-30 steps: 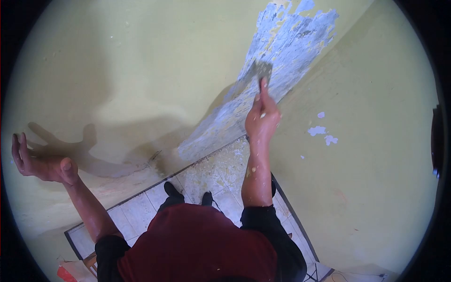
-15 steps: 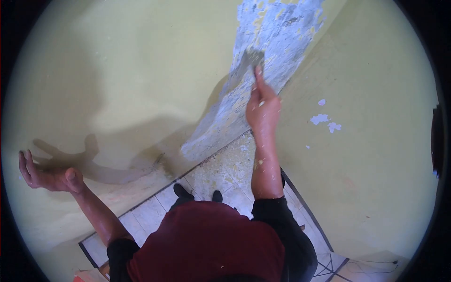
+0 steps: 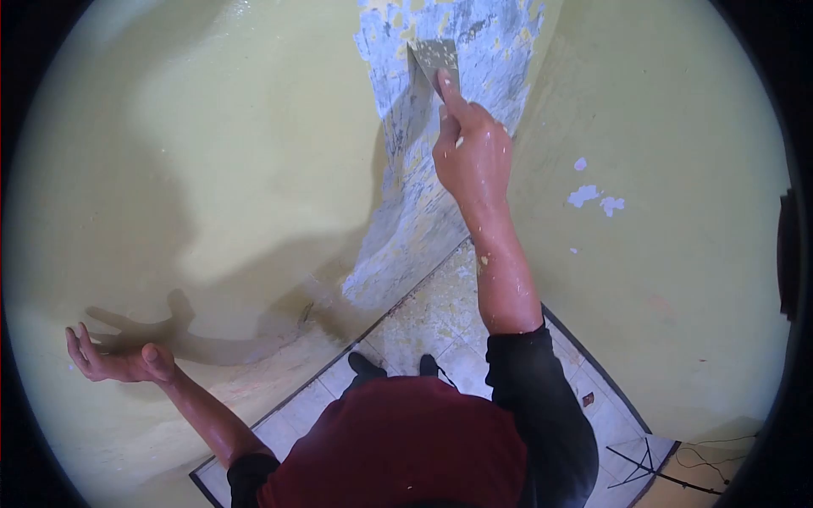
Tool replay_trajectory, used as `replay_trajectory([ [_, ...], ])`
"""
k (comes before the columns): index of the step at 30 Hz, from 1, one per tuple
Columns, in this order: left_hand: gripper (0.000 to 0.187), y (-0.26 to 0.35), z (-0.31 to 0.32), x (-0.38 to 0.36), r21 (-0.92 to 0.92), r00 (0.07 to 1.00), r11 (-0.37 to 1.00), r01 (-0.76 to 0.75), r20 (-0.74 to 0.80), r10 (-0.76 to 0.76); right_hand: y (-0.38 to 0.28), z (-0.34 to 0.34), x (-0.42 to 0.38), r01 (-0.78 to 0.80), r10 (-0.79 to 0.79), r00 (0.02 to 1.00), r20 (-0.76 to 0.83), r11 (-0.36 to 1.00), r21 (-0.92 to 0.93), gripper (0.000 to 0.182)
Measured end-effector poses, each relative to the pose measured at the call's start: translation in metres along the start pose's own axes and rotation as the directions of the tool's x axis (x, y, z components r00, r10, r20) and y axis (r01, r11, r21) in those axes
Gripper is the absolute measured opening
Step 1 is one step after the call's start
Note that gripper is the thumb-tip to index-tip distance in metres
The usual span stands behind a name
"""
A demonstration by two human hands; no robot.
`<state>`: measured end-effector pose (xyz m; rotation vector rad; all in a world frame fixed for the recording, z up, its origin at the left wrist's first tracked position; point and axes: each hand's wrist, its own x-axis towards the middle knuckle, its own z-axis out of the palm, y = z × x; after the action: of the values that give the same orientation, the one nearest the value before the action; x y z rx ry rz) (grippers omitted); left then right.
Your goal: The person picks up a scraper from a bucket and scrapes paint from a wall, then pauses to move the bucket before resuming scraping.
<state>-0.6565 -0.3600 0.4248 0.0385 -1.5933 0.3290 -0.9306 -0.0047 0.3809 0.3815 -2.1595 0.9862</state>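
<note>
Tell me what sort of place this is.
Probably a room being renovated: the yellowish wall has a large stripped patch, pale flakes litter the tiled floor, and the right hand holds a scraper.

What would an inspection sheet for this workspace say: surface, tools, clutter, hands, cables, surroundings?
Surface: wall, pale green, with a stripped bluish patch.
Job's things: scraper, speckled, over the patch.
Clutter: loose debris on the tiled floor.
Hands: right hand grips the scraper; left hand open, holding nothing, wall contact unclear.
Cables: thin cable at lower right.
Surroundings: second wall with chipped spots; black stand at lower right; dark object at right edge, unidentifiable.
</note>
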Motion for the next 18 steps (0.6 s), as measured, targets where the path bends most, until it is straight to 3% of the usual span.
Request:
replay_trajectory([
  [2, 0.094, 0.004, 0.000, 0.001, 0.032, 1.000, 0.999, 0.026, -0.009, -0.025, 0.008, 0.003, -0.013, 0.023, -0.022, 1.000, -0.017, 0.999, 0.026, 0.054],
  [7, 0.092, -0.002, 0.002, -0.004, 0.023, 1.000, 1.000, 0.016, 0.007, -0.016, 0.072, 0.077, -0.145, -0.098, 0.066, 0.993, 0.100, 0.930, 0.354, 0.060],
  [8, 0.091, -0.003, 0.003, -0.004, 0.013, 0.999, 0.999, 0.033, 0.010, -0.033, 0.070, 0.078, -0.161, -0.468, 0.259, 0.867, 0.426, 0.716, 0.518, 0.060],
  [9, 0.091, -0.002, 0.006, -0.003, -0.008, 0.999, 1.000, -0.001, 0.042, 0.001, 0.070, 0.079, -0.176, -0.778, 0.302, 0.617, 0.727, 0.372, 0.506, 0.060],
  [10, 0.091, 0.001, 0.009, -0.002, -0.014, 1.000, 1.000, 0.010, 0.020, -0.010, 0.071, 0.085, -0.186, -0.803, 0.332, 0.591, 0.736, 0.329, 0.497, 0.060],
  [12, 0.089, -0.004, 0.007, -0.005, 0.014, 1.000, 1.000, 0.015, -0.002, -0.015, 0.072, 0.105, -0.200, -0.716, 0.412, 0.692, 0.593, 0.284, 0.638, 0.053],
  [13, 0.089, -0.007, 0.008, -0.005, -0.003, 1.000, 1.000, -0.010, 0.022, 0.010, 0.072, 0.117, -0.214, -0.729, 0.437, 0.673, 0.597, 0.254, 0.635, 0.053],
  [15, 0.087, -0.013, 0.006, -0.004, 0.056, 0.999, 0.998, -0.041, 0.017, 0.040, 0.067, 0.139, -0.250, -0.647, 0.483, 0.753, 0.447, 0.422, 0.635, 0.048],
  [16, 0.084, -0.016, 0.007, -0.004, 0.072, 0.997, 0.995, -0.074, 0.018, 0.073, 0.054, 0.132, -0.254, -0.744, 0.534, 0.663, 0.525, 0.388, 0.544, 0.044],
  [17, 0.084, -0.015, 0.008, -0.002, 0.059, 0.995, 0.994, -0.095, 0.026, 0.094, 0.051, 0.132, -0.245, -0.751, 0.548, 0.651, 0.524, 0.367, 0.549, 0.044],
  [18, 0.083, -0.014, 0.008, -0.003, 0.082, 0.996, 0.993, -0.087, 0.029, 0.085, 0.049, 0.132, -0.233, -0.672, 0.554, 0.730, 0.400, 0.473, 0.570, 0.044],
])
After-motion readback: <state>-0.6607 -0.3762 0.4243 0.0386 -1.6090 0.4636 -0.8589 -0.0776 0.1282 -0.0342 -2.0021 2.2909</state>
